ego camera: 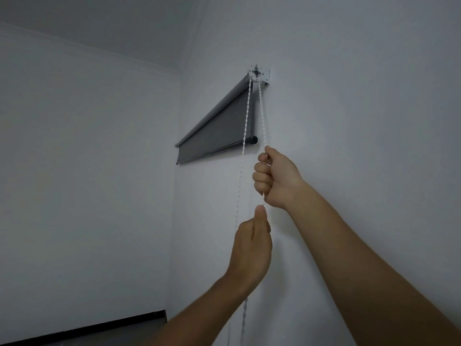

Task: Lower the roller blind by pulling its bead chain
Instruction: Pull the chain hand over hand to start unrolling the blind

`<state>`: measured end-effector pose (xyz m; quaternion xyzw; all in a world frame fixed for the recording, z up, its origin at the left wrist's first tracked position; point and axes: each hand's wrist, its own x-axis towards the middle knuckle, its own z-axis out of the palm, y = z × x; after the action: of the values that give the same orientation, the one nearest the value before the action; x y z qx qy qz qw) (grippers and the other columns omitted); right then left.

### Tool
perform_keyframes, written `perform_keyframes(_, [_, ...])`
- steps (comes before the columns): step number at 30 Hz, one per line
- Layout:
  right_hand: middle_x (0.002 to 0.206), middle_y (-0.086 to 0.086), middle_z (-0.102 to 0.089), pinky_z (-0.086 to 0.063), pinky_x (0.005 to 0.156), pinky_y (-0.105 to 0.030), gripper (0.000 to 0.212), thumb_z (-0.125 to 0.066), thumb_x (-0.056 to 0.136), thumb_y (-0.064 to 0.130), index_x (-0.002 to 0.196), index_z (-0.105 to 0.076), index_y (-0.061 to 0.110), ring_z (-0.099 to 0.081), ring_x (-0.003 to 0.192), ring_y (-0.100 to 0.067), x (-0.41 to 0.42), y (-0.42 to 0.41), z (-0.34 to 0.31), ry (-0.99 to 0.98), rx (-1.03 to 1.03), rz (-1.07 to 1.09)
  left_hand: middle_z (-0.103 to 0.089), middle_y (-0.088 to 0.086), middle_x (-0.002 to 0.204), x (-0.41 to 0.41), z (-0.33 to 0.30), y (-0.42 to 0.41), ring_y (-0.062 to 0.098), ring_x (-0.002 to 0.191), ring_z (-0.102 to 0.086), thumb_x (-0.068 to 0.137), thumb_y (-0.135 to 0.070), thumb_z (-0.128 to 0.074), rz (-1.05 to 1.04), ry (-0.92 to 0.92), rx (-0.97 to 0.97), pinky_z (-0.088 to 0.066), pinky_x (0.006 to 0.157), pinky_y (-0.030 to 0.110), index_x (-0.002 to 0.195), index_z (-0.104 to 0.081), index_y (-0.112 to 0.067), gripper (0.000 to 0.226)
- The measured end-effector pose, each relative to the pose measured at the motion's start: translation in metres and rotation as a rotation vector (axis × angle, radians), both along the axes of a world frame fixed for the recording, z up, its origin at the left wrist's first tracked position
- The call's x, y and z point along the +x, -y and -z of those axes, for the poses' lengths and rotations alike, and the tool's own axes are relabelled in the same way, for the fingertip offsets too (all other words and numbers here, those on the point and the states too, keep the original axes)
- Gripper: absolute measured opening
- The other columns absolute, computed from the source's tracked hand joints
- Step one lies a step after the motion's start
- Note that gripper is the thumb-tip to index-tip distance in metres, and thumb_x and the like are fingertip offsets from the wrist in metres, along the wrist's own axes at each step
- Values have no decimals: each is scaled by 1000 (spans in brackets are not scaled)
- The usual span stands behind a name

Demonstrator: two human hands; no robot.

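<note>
A grey roller blind hangs high on the white wall, unrolled a short way, its dark bottom bar just above my hands. A white bead chain drops in two strands from the bracket wheel. My right hand is fisted around the right strand just below the bottom bar. My left hand sits lower and grips the same strand, thumb pointing up. The left strand hangs free past both hands.
The white wall runs along my right side and meets another wall at a corner left of the blind. A dark skirting strip shows at the lower left. The chain's lower loop hangs beneath my left wrist.
</note>
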<state>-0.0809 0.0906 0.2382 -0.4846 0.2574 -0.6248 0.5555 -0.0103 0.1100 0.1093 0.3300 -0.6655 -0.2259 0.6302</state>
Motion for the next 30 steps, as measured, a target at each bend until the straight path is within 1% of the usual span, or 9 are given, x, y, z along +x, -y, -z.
perform_keyframes(4, [51, 7, -18, -12, 33, -21, 42, -43, 105, 38, 67, -32, 23, -12, 39, -9, 2, 2, 7, -53, -114, 106, -32, -7, 46, 5, -6, -2, 6, 40, -28, 99, -59, -15, 153, -83, 164, -26, 42, 19, 54, -35, -23, 61])
perform_keyframes(10, [50, 6, -21, -16, 32, -22, 43, -42, 105, 38, 65, -33, 23, -14, 41, -10, 0, -5, 27, -128, -182, 147, -66, 6, 64, 15, -28, 12, 17, 57, -63, 99, -61, -10, 237, -139, 283, -51, 64, 34, 92, -61, -11, 72])
perform_keyframes(13, [48, 5, -24, -18, 34, -22, 42, -43, 103, 38, 64, -35, 22, -16, 38, -12, 2, -12, 45, -186, -200, 182, -69, 1, 59, 17, -42, 15, 14, 57, -65, 99, -62, -14, 249, -155, 272, -55, 64, 32, 75, -67, -19, 73])
perform_keyframes(15, [46, 4, -26, -19, 36, -22, 43, -42, 103, 38, 63, -36, 21, -18, 37, -13, 5, -17, 57, -214, -204, 228, -61, 1, 50, 17, -52, 15, 15, 50, -59, 99, -63, -17, 265, -159, 270, -53, 59, 30, 58, -61, -20, 73])
perform_keyframes(17, [46, 4, -26, -18, 37, -21, 44, -41, 104, 40, 64, -40, 20, -18, 37, -12, 8, -23, 70, -218, -207, 252, -55, 2, 49, 16, -62, 14, 17, 47, -55, 96, -66, -21, 272, -145, 278, -51, 56, 30, 63, -57, -18, 68])
perform_keyframes(20, [48, 3, -28, -16, 39, -20, 46, -41, 104, 44, 65, -43, 20, -20, 37, -10, 12, -33, 89, -238, -189, 249, -72, 6, 70, 17, -76, 15, 21, 68, -69, 94, -68, -29, 270, -128, 302, -55, 75, 39, 85, -62, -10, 68])
perform_keyframes(23, [50, 2, -27, -16, 38, -20, 45, -41, 104, 45, 66, -38, 21, -20, 37, -10, 15, -39, 110, -218, -166, 176, -67, 2, 59, 17, -93, 13, 21, 54, -64, 92, -67, -40, 329, -164, 361, -53, 58, 32, 93, -62, -9, 62])
perform_keyframes(26, [52, 3, -25, -18, 37, -20, 45, -43, 103, 45, 67, -33, 22, -19, 39, -10, 15, -43, 126, -242, -173, 151, -44, -3, 47, 14, -103, 9, 15, 38, -40, 89, -62, -51, 352, -167, 443, -37, 39, 21, 72, -52, -14, 51])
perform_keyframes(30, [49, 3, -33, -22, 42, -23, 40, -38, 102, 37, 66, -37, 19, -26, 40, -11, 9, -38, 128, -421, -136, 218, -31, -3, 51, 8, -99, 9, 12, 36, -23, 97, -38, -47, 235, -131, 403, -21, 36, 18, 62, -31, -22, 41])
